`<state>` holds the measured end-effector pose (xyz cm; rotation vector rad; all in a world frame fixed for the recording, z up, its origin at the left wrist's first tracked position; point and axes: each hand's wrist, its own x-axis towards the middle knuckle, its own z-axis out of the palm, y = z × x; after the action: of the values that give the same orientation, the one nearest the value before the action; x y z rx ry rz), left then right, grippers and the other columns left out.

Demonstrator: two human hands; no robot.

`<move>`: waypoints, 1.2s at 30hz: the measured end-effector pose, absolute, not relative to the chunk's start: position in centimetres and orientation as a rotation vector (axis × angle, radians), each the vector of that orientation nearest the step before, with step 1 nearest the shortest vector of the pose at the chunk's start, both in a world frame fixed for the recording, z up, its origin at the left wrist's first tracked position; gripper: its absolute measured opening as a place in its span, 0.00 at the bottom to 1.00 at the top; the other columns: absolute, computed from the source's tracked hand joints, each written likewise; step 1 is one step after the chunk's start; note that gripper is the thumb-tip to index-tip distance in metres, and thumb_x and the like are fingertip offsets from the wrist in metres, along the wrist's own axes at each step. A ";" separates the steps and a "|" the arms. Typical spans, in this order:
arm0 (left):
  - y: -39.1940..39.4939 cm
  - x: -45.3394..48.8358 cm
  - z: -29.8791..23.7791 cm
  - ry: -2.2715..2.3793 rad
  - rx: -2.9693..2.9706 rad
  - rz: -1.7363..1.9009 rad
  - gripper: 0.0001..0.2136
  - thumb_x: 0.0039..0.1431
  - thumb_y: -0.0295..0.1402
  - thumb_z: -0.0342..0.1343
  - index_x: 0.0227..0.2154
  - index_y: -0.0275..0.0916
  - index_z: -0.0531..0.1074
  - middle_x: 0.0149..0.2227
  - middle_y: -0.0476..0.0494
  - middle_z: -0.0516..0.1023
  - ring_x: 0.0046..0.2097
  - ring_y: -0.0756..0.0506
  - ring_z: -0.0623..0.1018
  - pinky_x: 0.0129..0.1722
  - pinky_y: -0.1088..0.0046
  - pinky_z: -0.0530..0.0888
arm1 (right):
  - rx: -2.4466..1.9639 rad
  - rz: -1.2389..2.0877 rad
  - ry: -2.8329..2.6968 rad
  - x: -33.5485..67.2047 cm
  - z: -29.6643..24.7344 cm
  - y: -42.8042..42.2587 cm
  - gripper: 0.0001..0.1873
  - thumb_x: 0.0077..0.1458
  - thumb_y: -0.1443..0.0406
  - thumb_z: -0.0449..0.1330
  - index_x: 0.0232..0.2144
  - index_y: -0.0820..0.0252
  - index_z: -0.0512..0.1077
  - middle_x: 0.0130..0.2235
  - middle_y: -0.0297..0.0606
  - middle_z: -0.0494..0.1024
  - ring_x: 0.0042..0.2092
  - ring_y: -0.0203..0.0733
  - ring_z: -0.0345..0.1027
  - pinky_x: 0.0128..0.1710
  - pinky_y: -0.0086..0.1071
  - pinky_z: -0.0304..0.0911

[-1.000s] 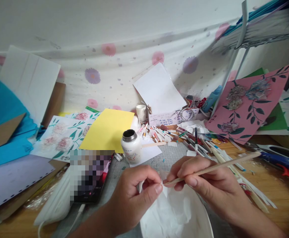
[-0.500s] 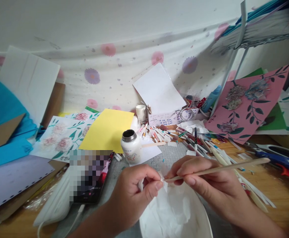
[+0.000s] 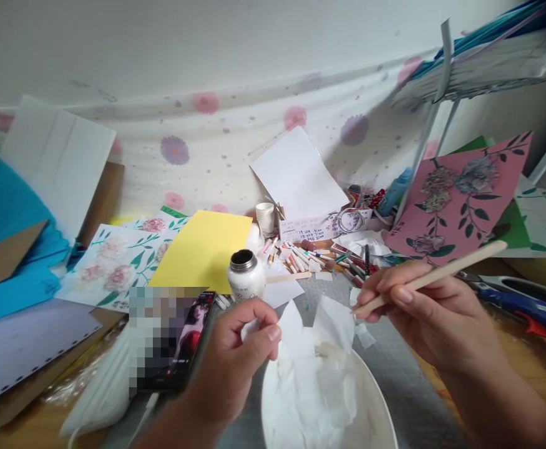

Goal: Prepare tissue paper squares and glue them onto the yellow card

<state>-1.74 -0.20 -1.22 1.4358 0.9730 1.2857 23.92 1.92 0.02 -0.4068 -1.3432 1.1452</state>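
My left hand (image 3: 247, 349) pinches a piece of thin white tissue paper (image 3: 291, 327) between thumb and fingertips, its pointed end sticking up. A flat wooden craft stick (image 3: 455, 269) slants through my right hand (image 3: 417, 312), its lower end at the fingertips. Beside those fingertips stands a second white tissue piece (image 3: 333, 321); whether the fingers also grip it, I cannot tell. Below both hands is a white bowl (image 3: 389, 416) with crumpled white tissue (image 3: 319, 399) in it.
A white bottle without a lid (image 3: 246, 277) stands behind my left hand, near a phone (image 3: 179, 349) on a charging cable. Markers (image 3: 301, 257) lie scattered at the back. Scissors (image 3: 525, 305) rest at right. Yellow paper (image 3: 202, 249) and a pink flower picture (image 3: 464, 199) stand further back.
My hands have drawn apart, the right one moving right and up with the craft stick. Two tissue points now show between them. The view has shifted slightly.
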 end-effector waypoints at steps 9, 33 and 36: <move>-0.2 -1.7 -1.2 0.965 1.403 1.270 0.05 0.56 0.31 0.58 0.26 0.40 0.73 0.20 0.54 0.70 0.25 0.52 0.65 0.28 0.74 0.61 | -0.257 1.424 -1.469 23.0 -0.1 0.8 0.05 0.63 0.65 0.61 0.39 0.56 0.79 0.36 0.40 0.83 0.35 0.40 0.80 0.33 0.30 0.75; -1.8 -3.8 1.6 1.170 2.105 1.088 0.09 0.62 0.34 0.53 0.35 0.38 0.78 0.29 0.47 0.81 0.31 0.48 0.77 0.32 0.76 0.71 | -0.380 1.442 -1.342 20.4 -0.9 1.5 0.05 0.56 0.61 0.68 0.31 0.55 0.82 0.33 0.37 0.83 0.37 0.38 0.76 0.39 0.26 0.71; -3.3 -9.1 0.7 1.605 2.292 0.997 0.12 0.64 0.32 0.48 0.38 0.39 0.78 0.37 0.45 0.84 0.38 0.45 0.81 0.39 0.73 0.73 | -0.419 1.422 -1.269 21.0 -0.9 1.8 0.05 0.54 0.62 0.69 0.29 0.56 0.82 0.32 0.37 0.82 0.35 0.38 0.78 0.36 0.24 0.72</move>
<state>-9.11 -3.26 0.66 2.2921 1.6045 0.9967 20.99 1.80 -0.92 -0.4185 -1.2689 1.4219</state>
